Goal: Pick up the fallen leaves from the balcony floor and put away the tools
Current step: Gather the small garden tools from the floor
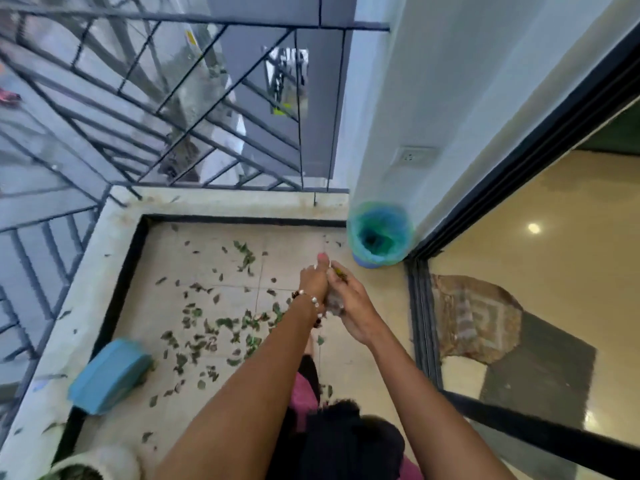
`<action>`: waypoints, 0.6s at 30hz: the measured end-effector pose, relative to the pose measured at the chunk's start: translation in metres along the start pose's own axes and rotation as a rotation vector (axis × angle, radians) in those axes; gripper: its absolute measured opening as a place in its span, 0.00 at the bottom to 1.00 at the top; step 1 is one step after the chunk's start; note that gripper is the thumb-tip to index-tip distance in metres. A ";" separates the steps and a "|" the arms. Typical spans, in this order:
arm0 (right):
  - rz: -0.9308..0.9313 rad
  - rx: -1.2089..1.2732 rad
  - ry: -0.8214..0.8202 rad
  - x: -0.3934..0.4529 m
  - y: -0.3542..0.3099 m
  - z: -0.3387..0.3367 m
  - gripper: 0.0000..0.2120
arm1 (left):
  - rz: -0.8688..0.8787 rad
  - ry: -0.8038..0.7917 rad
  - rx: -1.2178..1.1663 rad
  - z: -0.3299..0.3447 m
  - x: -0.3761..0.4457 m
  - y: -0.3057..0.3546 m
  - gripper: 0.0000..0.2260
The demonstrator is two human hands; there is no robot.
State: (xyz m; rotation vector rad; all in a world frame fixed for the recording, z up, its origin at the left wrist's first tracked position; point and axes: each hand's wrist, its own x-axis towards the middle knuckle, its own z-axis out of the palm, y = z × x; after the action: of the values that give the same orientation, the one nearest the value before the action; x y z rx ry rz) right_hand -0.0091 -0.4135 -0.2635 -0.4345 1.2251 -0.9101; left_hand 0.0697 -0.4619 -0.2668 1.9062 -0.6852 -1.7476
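Just right of the frame's middle, my left hand [313,282] and my right hand [349,306] are pressed together, cupped around a small clump of dry green and yellow leaves [339,273] that peeks out between my fingers; both hands are curled mostly closed on it, though I cannot tell how much is inside. Above and to the right of them stands the small blue bin lined with a green plastic bag [379,233], near but not under my hands, set against the white wall [398,116] beside the black sliding-door frame [420,327]. I judge this handful is on its way to that bin. Most of the work looks left to do: scattered green fallen leaves [207,327] lie thick across the beige tiled balcony floor [291,244] through the middle and lower left of the frame, with a sparser patch higher up. At the lower left a light blue plastic dustpan-like tool [107,375] rests on the floor against the concrete ledge [86,271], not yet put away. A white plant pot [104,462] shows at the bottom left corner.
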 end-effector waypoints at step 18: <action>-0.049 0.012 0.457 0.295 -0.064 -0.196 0.14 | -0.348 -0.482 -0.274 0.196 0.271 0.094 0.38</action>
State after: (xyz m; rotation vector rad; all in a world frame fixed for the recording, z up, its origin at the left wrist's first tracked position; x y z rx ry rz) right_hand -0.1966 -0.6493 -0.4595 -0.2521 1.6274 -1.0952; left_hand -0.1116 -0.7085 -0.4315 1.4911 -0.2499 -2.4176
